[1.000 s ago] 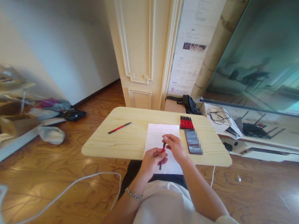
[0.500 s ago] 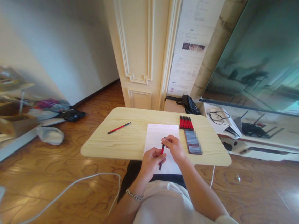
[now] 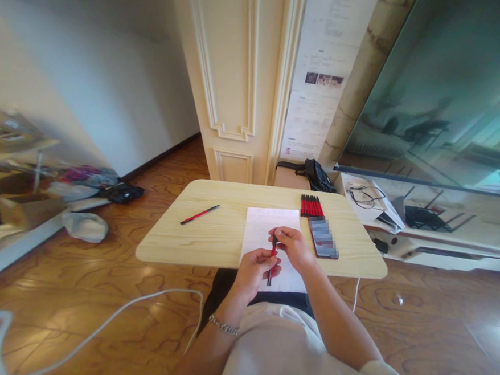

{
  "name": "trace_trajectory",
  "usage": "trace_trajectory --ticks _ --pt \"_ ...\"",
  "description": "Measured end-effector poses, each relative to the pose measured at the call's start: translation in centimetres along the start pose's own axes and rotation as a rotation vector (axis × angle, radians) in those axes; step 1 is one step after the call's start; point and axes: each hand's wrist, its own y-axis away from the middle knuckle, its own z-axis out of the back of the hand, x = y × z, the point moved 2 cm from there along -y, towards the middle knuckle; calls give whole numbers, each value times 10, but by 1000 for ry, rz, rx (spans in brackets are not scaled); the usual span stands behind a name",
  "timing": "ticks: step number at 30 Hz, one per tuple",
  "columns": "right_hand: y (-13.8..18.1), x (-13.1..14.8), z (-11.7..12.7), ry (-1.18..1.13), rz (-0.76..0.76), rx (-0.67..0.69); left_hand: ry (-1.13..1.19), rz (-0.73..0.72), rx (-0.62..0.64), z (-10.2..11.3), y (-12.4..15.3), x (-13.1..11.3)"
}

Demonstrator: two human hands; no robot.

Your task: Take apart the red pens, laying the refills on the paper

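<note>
A red and black pen (image 3: 274, 249) is held between both my hands over a white sheet of paper (image 3: 269, 217). My left hand (image 3: 258, 270) is closed around the pen's lower barrel. At its upper black end, the fingers of my right hand (image 3: 291, 244) pinch it. Left of the paper lies another red and black pen (image 3: 200, 214) by itself. Several red and black pens (image 3: 312, 205) lie side by side in a row at the paper's upper right. Just below them is a phone (image 3: 322, 238) with a blurred screen.
All this rests on a light wooden table (image 3: 168, 244) with rounded corners. A white cable (image 3: 113, 311) runs across the floor at left. Behind the table stand a black bag (image 3: 316, 176) and a low white cabinet (image 3: 435, 257). Shelves with boxes (image 3: 29, 211) are far left.
The fingers of my right hand have shifted slightly at the pen's upper end and curl more around it. My left hand keeps its hold. The other things lie where they were.
</note>
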Motion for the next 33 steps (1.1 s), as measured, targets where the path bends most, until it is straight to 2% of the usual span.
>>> trace_trajectory --ticks 7,15,23,27,29,31,33 --pt "-4 -10 -1 104 75 -91 -134 -81 -117 4 -6 10" --pt "-6 -17 -3 148 89 -164 -195 -165 -148 8 -9 16" --pt "-4 -9 -2 147 70 -104 -92 -147 -84 1 -11 -3" --pt "4 -11 3 214 73 -105 34 -230 -122 0 -11 -21" --pt "10 -13 3 226 61 -56 93 -284 -152 1 -11 -27" --pt "17 -15 -2 148 45 -9 149 -320 -170 0 -12 -30" --pt "21 -16 -7 -9 31 -32 201 -325 -167 -1 -11 -29"
